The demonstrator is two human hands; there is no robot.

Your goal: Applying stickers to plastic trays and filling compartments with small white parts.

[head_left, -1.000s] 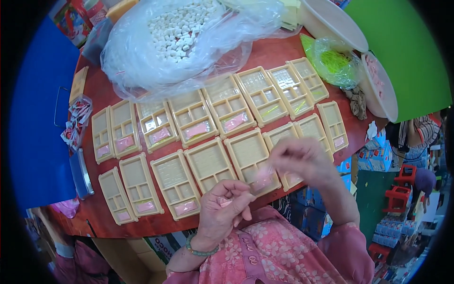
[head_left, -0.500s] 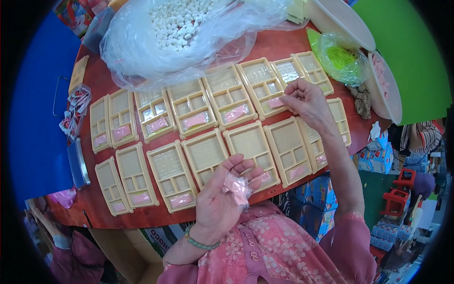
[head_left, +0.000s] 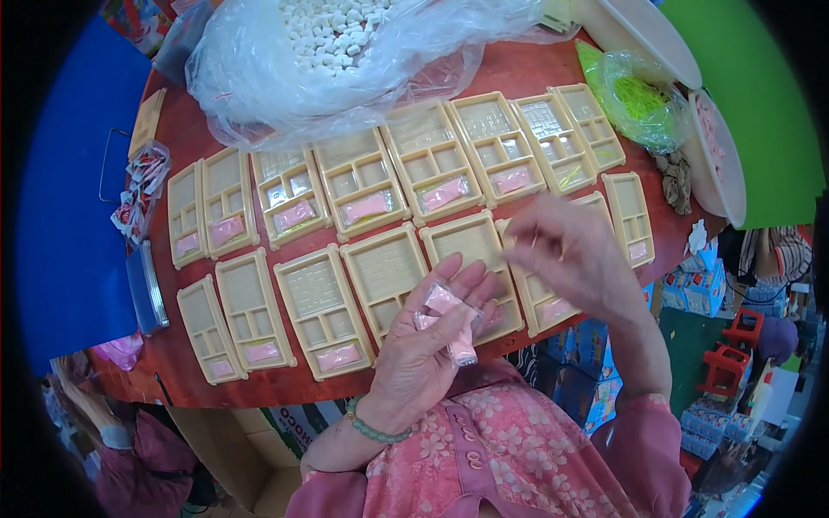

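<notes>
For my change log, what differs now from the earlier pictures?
The right hand let go of a pink packet, now lying in a back-row tray, and moved back toward the person. The left hand still holds other packets; the plastic bag stayed on the table.

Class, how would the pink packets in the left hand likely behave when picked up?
The pink packets in the left hand look small, so probably light. Their shiny clear wrapping may make them slippery. Their flattish, oblong shape seems unlikely to roll.
</notes>
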